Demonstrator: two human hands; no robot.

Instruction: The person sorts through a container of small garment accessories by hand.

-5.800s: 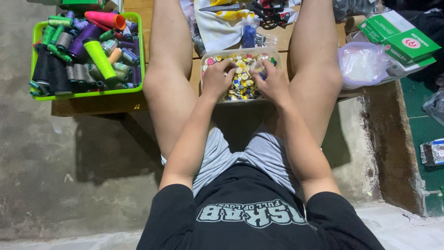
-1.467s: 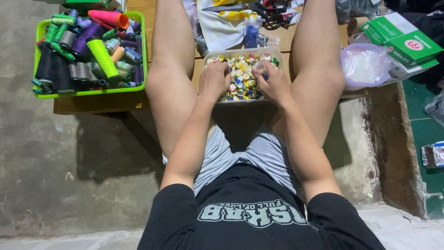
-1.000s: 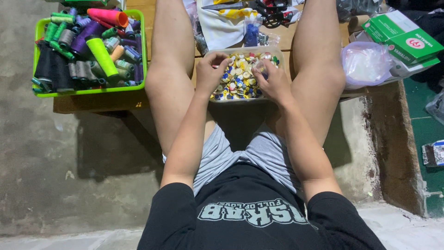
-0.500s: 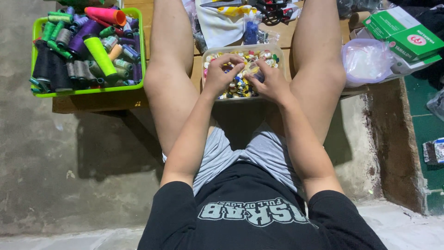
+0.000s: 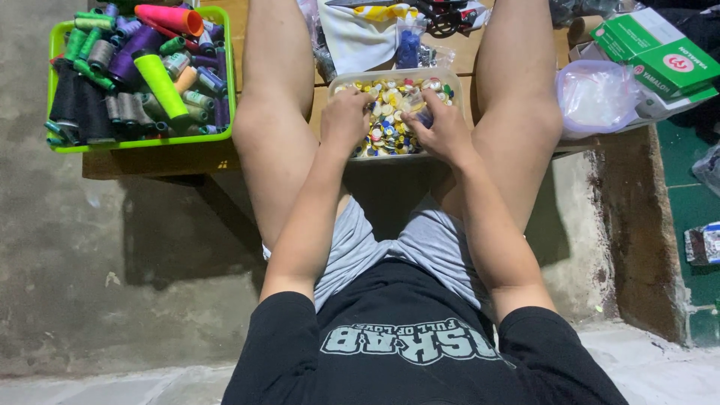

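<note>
A clear plastic tub (image 5: 396, 74) full of small coloured buttons (image 5: 390, 131) sits on a wooden board between my bare knees. My left hand (image 5: 346, 120) lies in the tub's left half, fingers curled down into the buttons near the far rim. My right hand (image 5: 444, 132) is in the right half, with thumb and fingers pinched together over the buttons. Whether either hand holds a button is hidden by the fingers.
A green basket (image 5: 142, 142) of thread cones and spools stands at the left on the board. Beyond the tub lie white cloth (image 5: 360, 37) and small bags. A clear plastic bag (image 5: 596, 97) and green boxes (image 5: 656, 52) sit at the right. Concrete floor lies below.
Both hands have kept shifting among the buttons. The left hand has moved from the tub's near left side up towards its far rim; the right hand has stayed at the right side.
</note>
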